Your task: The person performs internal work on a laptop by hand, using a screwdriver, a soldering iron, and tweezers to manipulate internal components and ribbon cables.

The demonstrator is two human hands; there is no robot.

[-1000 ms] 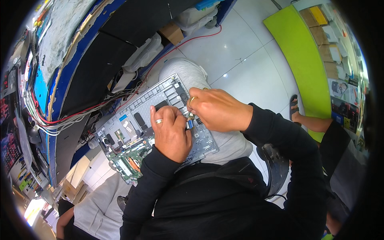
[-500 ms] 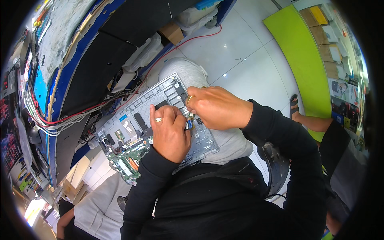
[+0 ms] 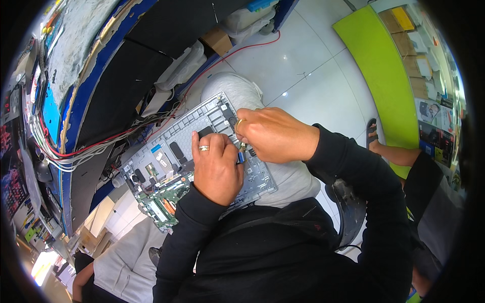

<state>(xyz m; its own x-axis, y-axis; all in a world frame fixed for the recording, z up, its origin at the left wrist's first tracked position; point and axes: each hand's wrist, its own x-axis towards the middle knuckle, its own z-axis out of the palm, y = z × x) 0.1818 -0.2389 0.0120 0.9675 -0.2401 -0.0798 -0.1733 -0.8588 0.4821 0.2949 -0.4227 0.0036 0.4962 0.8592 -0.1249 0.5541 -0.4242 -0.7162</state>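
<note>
An opened laptop chassis [image 3: 255, 179], grey with its inner side up, rests tilted across my lap. Its green circuit board [image 3: 159, 207] lies at the near left end. My left hand [image 3: 217, 169], wearing a ring, is over the middle of the chassis with most fingers curled and the index finger straighter. Beside its fingertips are a blue ribbon cable [image 3: 241, 158] and a small brass-coloured part [image 3: 243, 147]. Closed in a pinch at the right edge of the chassis is my right hand [image 3: 278, 134], also with a ring. What either hand grips is hidden.
At left stands a worn blue-edged desk [image 3: 65, 126] with bundled cables [image 3: 55, 159]. Plastic containers [image 3: 184, 65] and a cardboard box [image 3: 217, 41] sit beneath it. A red cable [image 3: 242, 49] crosses the tiled floor. Another person's foot [image 3: 373, 144] is beside a lime-green panel [image 3: 379, 76] at right.
My left hand has shifted slightly to the right, along with the blue ribbon cable. My right hand stays at the same edge, almost unmoved. The chassis holds its place.
</note>
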